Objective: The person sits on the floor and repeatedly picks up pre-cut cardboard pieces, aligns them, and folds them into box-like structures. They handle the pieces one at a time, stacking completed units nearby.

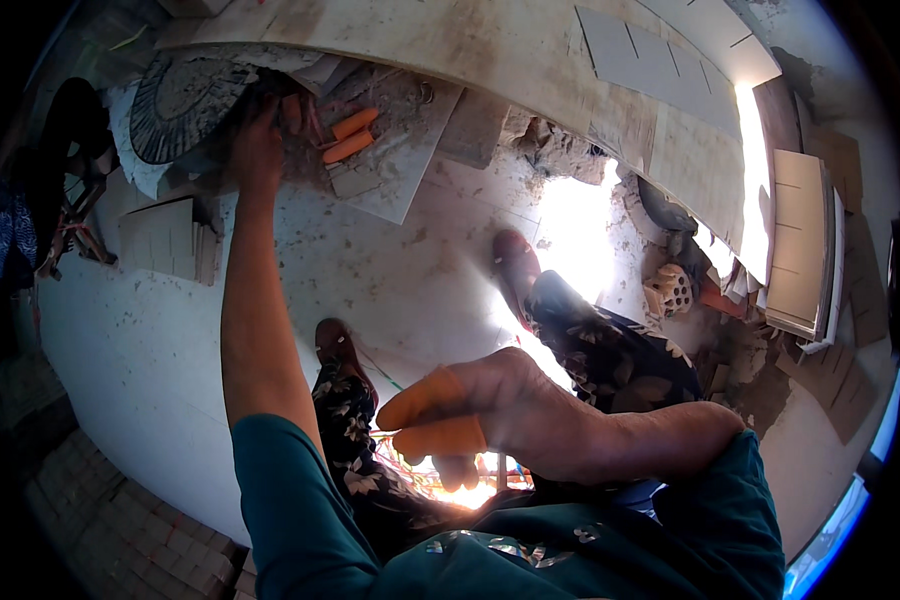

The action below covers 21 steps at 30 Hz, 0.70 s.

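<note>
Where shadow falls, left hand (258, 142): grip unclear.
Right hand (505, 395): half-curled, seemingly empty.
Ribbed basin (154, 134): likely heavy; hold rim.

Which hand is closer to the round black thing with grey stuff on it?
Left: the left hand is close by the right edge of the round black thing; the right hand is much farther, back near the person's body.

A long pale wooden surface (400, 35) crosses the front, with flat beige slotted sheets (645, 55) on its right part. Before its left end sits a round black ribbed basin (152, 125), grey lumpy paste (202, 92) inside. Right of the basin, two orange tubular finger sleeves (355, 123) lie on a flat whitish board (402, 195). A beige perforated block (675, 287) lies far right.
</note>
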### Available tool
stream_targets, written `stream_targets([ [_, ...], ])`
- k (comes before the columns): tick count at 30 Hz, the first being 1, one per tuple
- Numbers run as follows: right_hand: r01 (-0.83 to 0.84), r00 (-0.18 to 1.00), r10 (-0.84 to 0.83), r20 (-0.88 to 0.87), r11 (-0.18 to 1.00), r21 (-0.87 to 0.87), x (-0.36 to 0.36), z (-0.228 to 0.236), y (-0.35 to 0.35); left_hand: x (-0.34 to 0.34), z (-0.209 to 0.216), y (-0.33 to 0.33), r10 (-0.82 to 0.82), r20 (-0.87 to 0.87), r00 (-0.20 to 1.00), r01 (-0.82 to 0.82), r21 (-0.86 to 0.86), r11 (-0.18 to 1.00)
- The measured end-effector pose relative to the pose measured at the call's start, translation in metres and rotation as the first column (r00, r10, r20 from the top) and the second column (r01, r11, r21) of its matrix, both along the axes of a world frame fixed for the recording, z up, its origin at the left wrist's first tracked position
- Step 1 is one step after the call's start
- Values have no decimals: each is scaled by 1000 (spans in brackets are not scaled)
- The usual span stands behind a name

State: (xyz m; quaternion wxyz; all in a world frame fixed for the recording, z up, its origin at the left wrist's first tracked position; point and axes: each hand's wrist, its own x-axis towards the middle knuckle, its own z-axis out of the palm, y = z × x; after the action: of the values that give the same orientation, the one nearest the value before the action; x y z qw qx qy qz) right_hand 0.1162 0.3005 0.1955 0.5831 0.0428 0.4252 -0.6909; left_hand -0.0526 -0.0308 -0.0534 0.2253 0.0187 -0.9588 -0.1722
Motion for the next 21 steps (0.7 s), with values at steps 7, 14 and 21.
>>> stream_targets([
  [7, 50, 997, -51, -58, 999, -16, -1, -2, 1, 11, 38, 31, 162, -97, 982, -113, 386, 916],
  [14, 127, 991, -125, -42, 991, 47, -4, -4, 1, 75, 60, 61, 253, -80, 964, -25, 922, 386],
  [21, 404, 906, -393, -158, 914, 42, -16, -18, -4, 125, 192, 106, 44, -43, 998, 35, 983, 181],
])
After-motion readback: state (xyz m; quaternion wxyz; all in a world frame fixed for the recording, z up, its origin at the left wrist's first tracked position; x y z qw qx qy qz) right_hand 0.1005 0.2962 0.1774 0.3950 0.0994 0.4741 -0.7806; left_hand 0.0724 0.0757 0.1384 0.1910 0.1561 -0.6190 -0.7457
